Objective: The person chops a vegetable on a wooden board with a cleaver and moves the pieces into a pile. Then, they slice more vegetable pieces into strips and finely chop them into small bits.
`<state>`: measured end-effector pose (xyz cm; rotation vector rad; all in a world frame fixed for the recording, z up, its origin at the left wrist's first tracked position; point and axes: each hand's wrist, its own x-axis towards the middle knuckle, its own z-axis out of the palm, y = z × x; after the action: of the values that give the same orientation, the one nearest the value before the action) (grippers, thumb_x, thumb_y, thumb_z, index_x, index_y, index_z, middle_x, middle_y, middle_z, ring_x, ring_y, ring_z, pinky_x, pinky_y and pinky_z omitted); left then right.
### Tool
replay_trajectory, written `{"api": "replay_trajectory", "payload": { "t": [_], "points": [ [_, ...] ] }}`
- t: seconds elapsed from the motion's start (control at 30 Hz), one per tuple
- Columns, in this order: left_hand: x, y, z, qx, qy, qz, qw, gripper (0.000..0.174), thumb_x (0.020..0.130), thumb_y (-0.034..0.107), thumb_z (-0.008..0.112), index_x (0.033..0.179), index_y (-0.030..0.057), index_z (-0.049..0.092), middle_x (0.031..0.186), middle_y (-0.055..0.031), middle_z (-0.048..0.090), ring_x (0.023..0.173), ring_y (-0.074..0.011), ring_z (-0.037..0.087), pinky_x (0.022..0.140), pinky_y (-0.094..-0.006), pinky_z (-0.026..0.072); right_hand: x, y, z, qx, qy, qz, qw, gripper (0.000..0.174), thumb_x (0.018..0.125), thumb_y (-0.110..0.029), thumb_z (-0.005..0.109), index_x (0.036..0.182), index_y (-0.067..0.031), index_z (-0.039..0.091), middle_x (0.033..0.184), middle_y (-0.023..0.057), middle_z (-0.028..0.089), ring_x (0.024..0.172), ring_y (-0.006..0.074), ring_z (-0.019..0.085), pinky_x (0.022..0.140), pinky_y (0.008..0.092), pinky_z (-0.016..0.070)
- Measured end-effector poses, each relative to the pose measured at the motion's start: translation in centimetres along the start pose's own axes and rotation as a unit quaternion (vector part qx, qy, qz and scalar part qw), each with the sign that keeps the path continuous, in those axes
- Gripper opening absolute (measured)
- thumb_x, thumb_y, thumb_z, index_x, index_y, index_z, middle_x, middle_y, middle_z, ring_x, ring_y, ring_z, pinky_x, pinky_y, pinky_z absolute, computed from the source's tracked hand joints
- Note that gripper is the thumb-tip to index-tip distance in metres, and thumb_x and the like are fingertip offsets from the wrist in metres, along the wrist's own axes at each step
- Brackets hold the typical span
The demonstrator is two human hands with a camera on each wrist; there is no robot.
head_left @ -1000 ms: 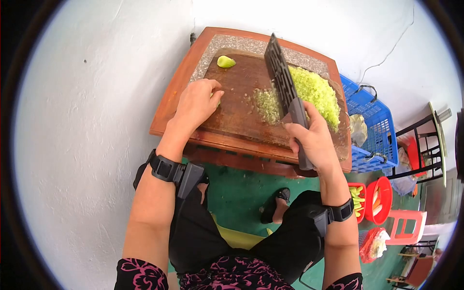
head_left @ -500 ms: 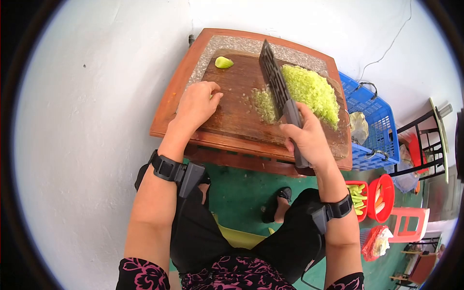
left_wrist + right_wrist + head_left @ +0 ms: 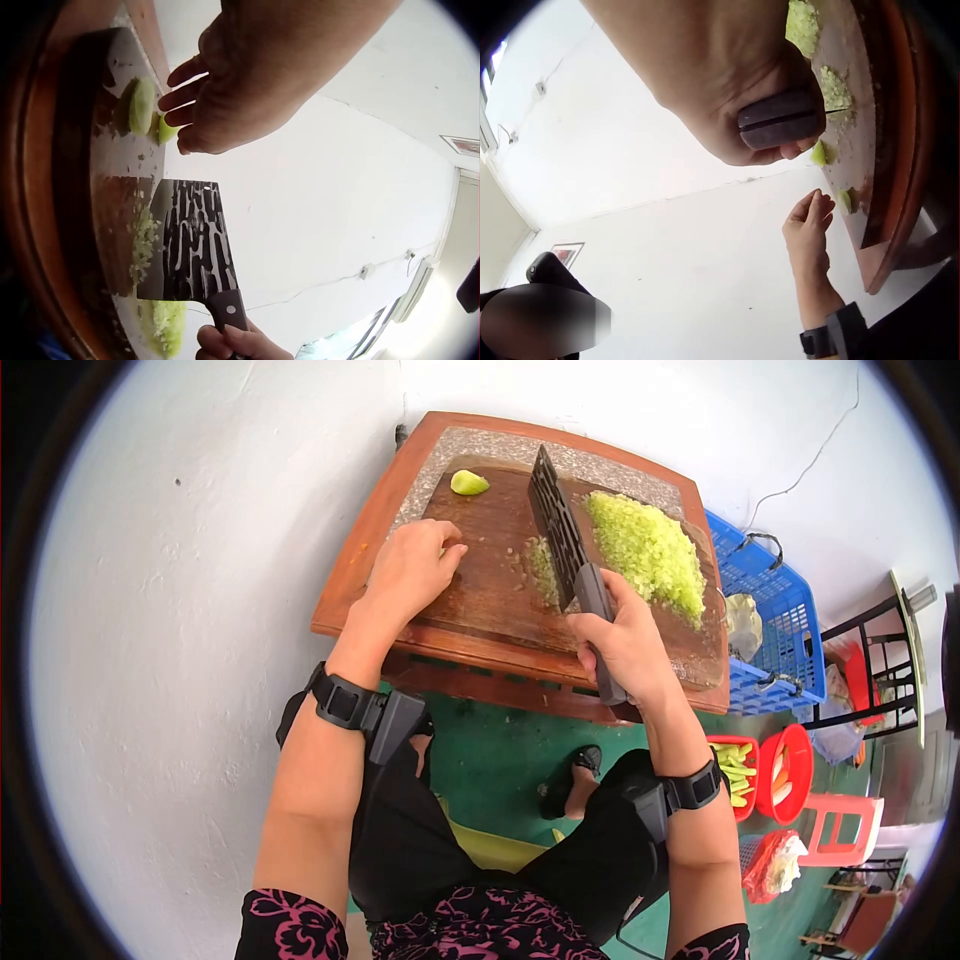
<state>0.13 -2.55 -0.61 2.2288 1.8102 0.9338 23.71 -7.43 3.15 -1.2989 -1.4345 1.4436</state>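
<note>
Chopped green vegetable [image 3: 650,560], main heap: right-hand part of the board, beyond the cleaver from the left hand. Desk [image 3: 340,590] is the largest item, wooden-framed with a speckled top, carrying all the work. Blue basket [image 3: 800,622] stands just beside its right side, a bag inside. Dark wooden board [image 3: 480,595] covers much of the desktop. Red basin [image 3: 806,770] sits low, right of the person, beside a smaller red container [image 3: 757,782] of long green pieces. Broad cleaver [image 3: 562,525] stands nearly upright over the board, blade pointing away from the person; cannot tell whether its edge touches wood. Right hand [image 3: 632,645]: grip clamped round the cleaver handle [image 3: 593,592]. Left hand [image 3: 410,570]: grip apart, holding nothing visible, fingers loosely bent in the head view and spread slightly in the left wrist view. One pale green chunk [image 3: 141,106] lies on the board near those fingertips, hidden by the hand from the head camera. Another chunk [image 3: 468,482] lies near the board's far left corner. Smallest: fine loose bits [image 3: 541,572] in a low patch beside the blade, partly covered by it, with a few stray crumbs around.
</note>
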Motion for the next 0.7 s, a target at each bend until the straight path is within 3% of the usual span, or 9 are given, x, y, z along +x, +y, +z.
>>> {"api": "replay_trajectory", "payload": {
  "t": [0.1, 0.3, 0.43, 0.7],
  "points": [
    [0.0, 0.1, -0.1, -0.006, -0.01, -0.017, 1.0, 0.018, 0.08, 0.014, 0.061, 0.089, -0.0003, 0.067, 0.089, -0.0188, 0.066, 0.087, -0.0342, 0.062, 0.076, -0.0425, 0.0479, 0.0, -0.1, 0.0, -0.015, 0.01, -0.037, 0.999, 0.046, 0.08, -0.004, 0.056, 0.122, 0.005, 0.039, 0.063, 0.0026, 0.049, 0.045, 0.0103, 0.049, 0.04, 0.0272, 0.0404],
    [0.0, -0.3, 0.2, 0.005, 0.005, 0.008, 1.0, 0.018, 0.08, 0.014, 0.061, 0.089, -0.0004, 0.067, 0.088, -0.0186, 0.066, 0.086, -0.0343, 0.062, 0.076, -0.0424, 0.0482, 0.4, 0.3, 0.1, -0.022, -0.001, -0.004, 1.0, 0.048, 0.08, -0.004, 0.057, 0.124, 0.0047, 0.039, 0.063, 0.0024, 0.05, 0.044, 0.0103, 0.049, 0.039, 0.0271, 0.0398],
    [0.0, -0.2, 0.0, -0.017, -0.004, -0.01, 1.0, 0.017, 0.08, 0.014, 0.061, 0.089, 0.0, 0.067, 0.089, -0.0183, 0.066, 0.086, -0.0341, 0.062, 0.076, -0.0424, 0.0483, 0.0, -0.8, -1.3, 0.04, 0.003, 0.001, 0.999, 0.048, 0.079, -0.005, 0.058, 0.123, 0.0042, 0.042, 0.062, 0.0027, 0.051, 0.044, 0.0097, 0.048, 0.039, 0.0255, 0.0399],
    [0.0, -0.1, 0.2, -0.003, -0.008, -0.004, 1.0, 0.022, 0.081, 0.016, 0.061, 0.095, -0.0015, 0.066, 0.089, -0.0179, 0.067, 0.084, -0.0328, 0.063, 0.076, -0.0381, 0.0488, -0.4, -0.9, -4.2, -0.005, 0.035, -0.015, 0.999, 0.05, 0.079, -0.006, 0.058, 0.124, 0.0048, 0.041, 0.06, 0.0018, 0.051, 0.044, 0.0097, 0.048, 0.04, 0.0252, 0.04]
  ]
}}
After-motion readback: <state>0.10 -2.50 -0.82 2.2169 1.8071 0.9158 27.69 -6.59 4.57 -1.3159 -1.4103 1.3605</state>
